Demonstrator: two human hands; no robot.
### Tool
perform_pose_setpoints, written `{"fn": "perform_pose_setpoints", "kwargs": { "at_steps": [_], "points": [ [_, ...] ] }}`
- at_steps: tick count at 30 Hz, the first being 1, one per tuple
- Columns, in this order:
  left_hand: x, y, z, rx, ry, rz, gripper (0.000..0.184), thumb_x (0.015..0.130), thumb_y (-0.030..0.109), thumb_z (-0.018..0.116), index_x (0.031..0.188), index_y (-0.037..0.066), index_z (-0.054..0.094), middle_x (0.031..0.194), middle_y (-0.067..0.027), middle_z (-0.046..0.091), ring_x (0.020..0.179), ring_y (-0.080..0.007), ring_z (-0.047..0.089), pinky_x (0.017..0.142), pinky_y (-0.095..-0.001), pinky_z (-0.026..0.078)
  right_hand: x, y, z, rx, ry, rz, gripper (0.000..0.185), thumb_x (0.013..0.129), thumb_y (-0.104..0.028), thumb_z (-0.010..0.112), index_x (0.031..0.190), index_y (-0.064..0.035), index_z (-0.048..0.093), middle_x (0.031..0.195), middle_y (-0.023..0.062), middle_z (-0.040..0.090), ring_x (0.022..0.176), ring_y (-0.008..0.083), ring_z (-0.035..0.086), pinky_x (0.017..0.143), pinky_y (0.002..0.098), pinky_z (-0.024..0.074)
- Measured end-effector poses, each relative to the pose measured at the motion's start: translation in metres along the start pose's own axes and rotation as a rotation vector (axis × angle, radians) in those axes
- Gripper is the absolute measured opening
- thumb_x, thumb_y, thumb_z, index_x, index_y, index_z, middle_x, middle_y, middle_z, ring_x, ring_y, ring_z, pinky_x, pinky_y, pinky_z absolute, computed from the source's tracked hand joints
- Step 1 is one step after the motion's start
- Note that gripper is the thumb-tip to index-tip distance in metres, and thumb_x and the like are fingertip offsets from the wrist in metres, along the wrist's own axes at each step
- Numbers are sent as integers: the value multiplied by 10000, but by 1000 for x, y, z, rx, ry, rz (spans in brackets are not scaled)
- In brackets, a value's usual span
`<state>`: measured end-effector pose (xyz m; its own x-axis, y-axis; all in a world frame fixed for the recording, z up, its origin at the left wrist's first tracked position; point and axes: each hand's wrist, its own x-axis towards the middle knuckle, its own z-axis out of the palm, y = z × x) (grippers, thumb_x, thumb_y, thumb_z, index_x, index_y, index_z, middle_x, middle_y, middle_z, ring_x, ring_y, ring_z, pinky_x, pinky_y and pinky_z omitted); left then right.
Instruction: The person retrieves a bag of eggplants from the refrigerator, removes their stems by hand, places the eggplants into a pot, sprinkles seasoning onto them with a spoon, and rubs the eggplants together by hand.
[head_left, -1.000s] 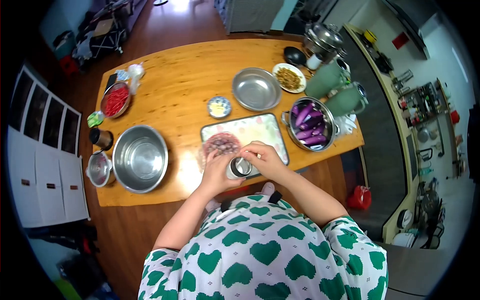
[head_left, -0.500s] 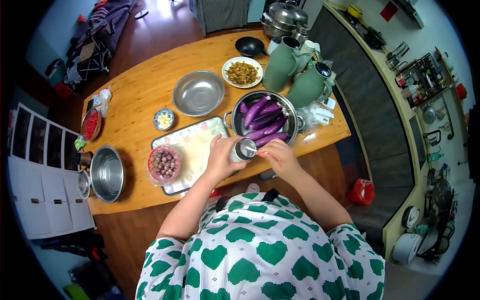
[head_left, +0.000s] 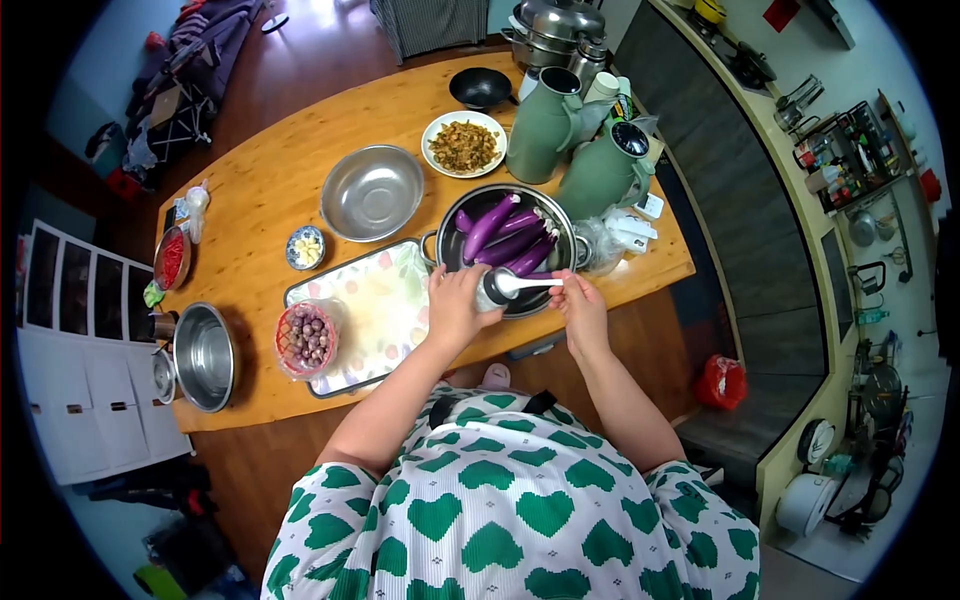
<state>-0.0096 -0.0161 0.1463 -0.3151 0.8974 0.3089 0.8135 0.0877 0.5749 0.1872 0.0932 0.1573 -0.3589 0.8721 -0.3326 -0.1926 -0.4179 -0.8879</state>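
My left hand (head_left: 456, 304) is closed around a small clear jar (head_left: 487, 296) with a dark rim, its contents mostly hidden. In my right hand (head_left: 583, 311), thumb and fingers pinch the handle end of a white spoon (head_left: 535, 283). The spoon's bowl lies over the jar's mouth; whether it carries anything is unclear. Both hands are at the near edge of a steel pot (head_left: 573, 240), which holds several purple eggplants (head_left: 489, 228). Left of my hands lies a pale patterned tray (head_left: 385, 305).
On the tray stands a red basket of small purplish bulbs (head_left: 305, 337). Steel bowls (head_left: 372, 192) (head_left: 206, 357), a dish of pale pieces (head_left: 305, 247) and a plate of brown food (head_left: 465, 145) share the table. Two green jugs (head_left: 541, 130) (head_left: 603, 172) rise behind the pot.
The spoon has come up out of the jar and now lies sideways across its mouth. My right hand has moved right, away from the jar. The view has shifted slightly.
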Motion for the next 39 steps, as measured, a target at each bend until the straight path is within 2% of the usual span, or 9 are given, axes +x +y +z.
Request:
{"fn": "perform_pose_setpoints", "kwargs": {
  "at_steps": [2, 8, 12, 21, 27, 33, 39],
  "points": [
    [1, -14, 10, 13, 21, -31, 690, 686, 329, 897, 1267, 91, 609, 1100, -118, 707, 1087, -323, 655, 1136, -503, 332, 10, -10, -4, 17, 18, -49, 274, 1083, -207, 560, 1184, 18, 679, 868, 28, 672, 744, 80, 587, 725, 229, 505],
    [-5, -37, -6, -6, 32, -92, 714, 692, 367, 904, 1280, 98, 601, 1109, -121, 710, 1089, -319, 657, 1140, -510, 329, 23, -40, 2, -266, 125, -283, 271, 1082, -200, 562, 1134, 20, 712, 857, 20, 681, 723, 81, 573, 724, 230, 498],
    [-11, -42, -23, -24, 36, -124, 726, 682, 353, 907, 1281, 93, 592, 1103, -128, 714, 1103, -320, 657, 1142, -519, 332, 39, -40, 7, -102, 142, -230, 279, 1077, -214, 583, 1121, 26, 717, 846, 16, 680, 727, 81, 570, 722, 228, 496],
    [-21, -43, -40, -38, 66, -139, 707, 680, 349, 896, 1269, 91, 602, 1087, -126, 715, 1090, -324, 655, 1146, -526, 316, 102, -39, 34, -31, 33, -192, 299, 1088, -232, 570, 1166, 28, 696, 895, 33, 699, 745, 78, 570, 714, 231, 503],
    [-23, -41, -40, -21, 64, -162, 709, 677, 350, 895, 1269, 91, 603, 1081, -129, 715, 1083, -324, 657, 1149, -523, 313, 124, -32, 40, -141, 114, -273, 283, 1088, -219, 561, 1154, 11, 713, 896, 30, 710, 733, 71, 567, 706, 228, 502],
    [-24, -36, -35, -14, 73, -152, 712, 670, 338, 902, 1267, 89, 604, 1077, -132, 715, 1076, -326, 660, 1145, -525, 321, 113, -26, 3, -240, 207, -329, 294, 1083, -233, 570, 1143, 10, 725, 898, 26, 712, 744, 65, 583, 698, 221, 498],
    [-23, -28, -26, -29, 35, -113, 711, 682, 339, 901, 1270, 79, 598, 1090, -135, 710, 1081, -333, 659, 1143, -527, 321, 82, -30, -15, -339, 111, -345, 297, 1083, -238, 573, 1143, 8, 729, 854, 15, 702, 732, 67, 585, 707, 217, 494]
  ]
}}
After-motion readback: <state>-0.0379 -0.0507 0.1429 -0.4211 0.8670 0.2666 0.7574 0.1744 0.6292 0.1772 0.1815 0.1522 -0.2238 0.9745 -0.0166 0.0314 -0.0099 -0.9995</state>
